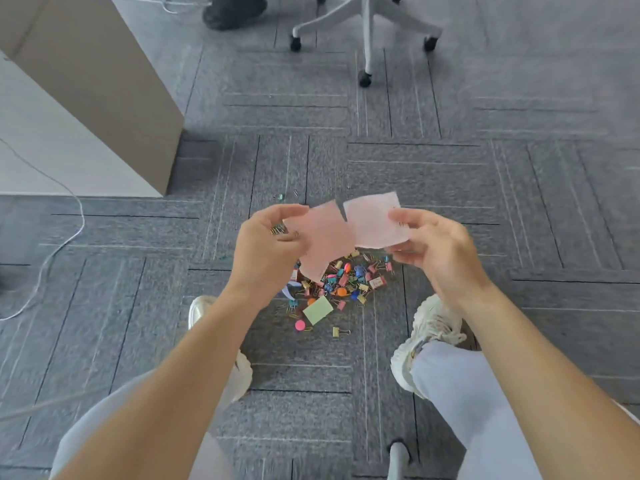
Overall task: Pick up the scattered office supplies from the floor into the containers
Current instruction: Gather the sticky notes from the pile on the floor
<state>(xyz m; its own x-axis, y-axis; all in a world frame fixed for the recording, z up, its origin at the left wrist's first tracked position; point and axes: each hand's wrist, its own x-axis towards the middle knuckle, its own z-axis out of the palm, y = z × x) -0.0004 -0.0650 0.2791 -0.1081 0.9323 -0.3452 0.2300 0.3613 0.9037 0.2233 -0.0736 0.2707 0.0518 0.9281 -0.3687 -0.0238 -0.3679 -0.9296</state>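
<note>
The heap of clips (346, 278) mixes pink, yellow, blue, orange and teal on grey carpet (450, 174) lined with pale and dark stripes in squares. Above the heap, a salmon-pink note (323, 240) and a paler pink note (372, 221). Just below it, a light green note (318, 309), a hot-pink disc (300, 325), a yellow clip (336, 331). Right of it, a cream shoe (433, 327)

Two pink paper notes (323, 240), one green note (318, 309), one heap of coloured binder clips (349, 278), dozens, too many to count exactly, two pale shoes (433, 323), one dark shoe (235, 10) further off, one wheeled chair base (368, 36), one white cable (81, 220), one tan panel (104, 81).
</note>
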